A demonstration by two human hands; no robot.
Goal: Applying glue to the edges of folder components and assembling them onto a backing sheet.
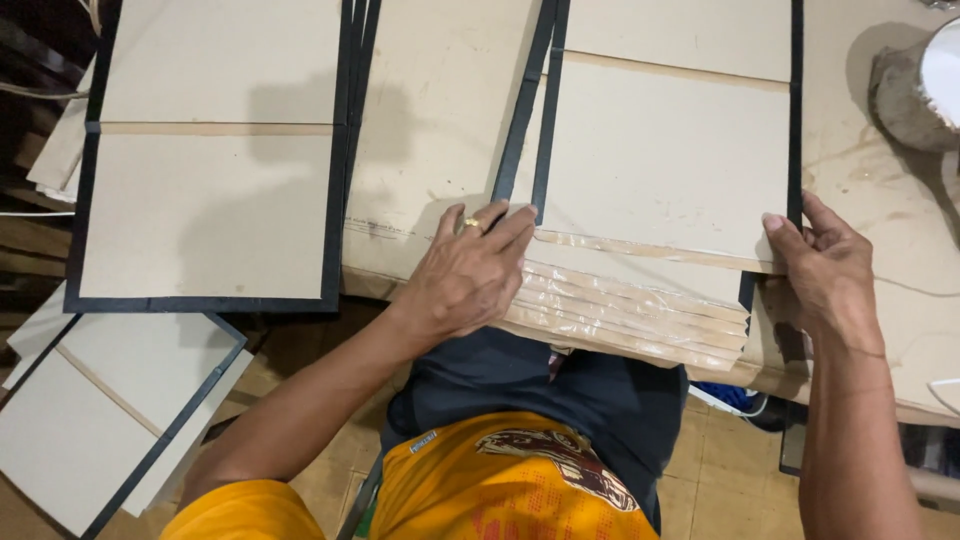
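A stack of grey cardboard panels [665, 165] edged with black tape lies on the worktable in front of me. Their near edges, fanned out, show glossy clear tape [630, 310]. My left hand [468, 275], with a gold ring, presses flat on the stack's near left corner, fingertips at the black tape strip [522, 120]. My right hand [825, 270] grips the stack's near right corner, thumb on top by the black right edge [796, 110].
A finished black-bordered panel [210, 210] lies on the table to the left. More such panels [95, 420] lean lower left, off the table. A glue-crusted container [915, 85] stands at the far right. Brown paper [440, 130] covers the table.
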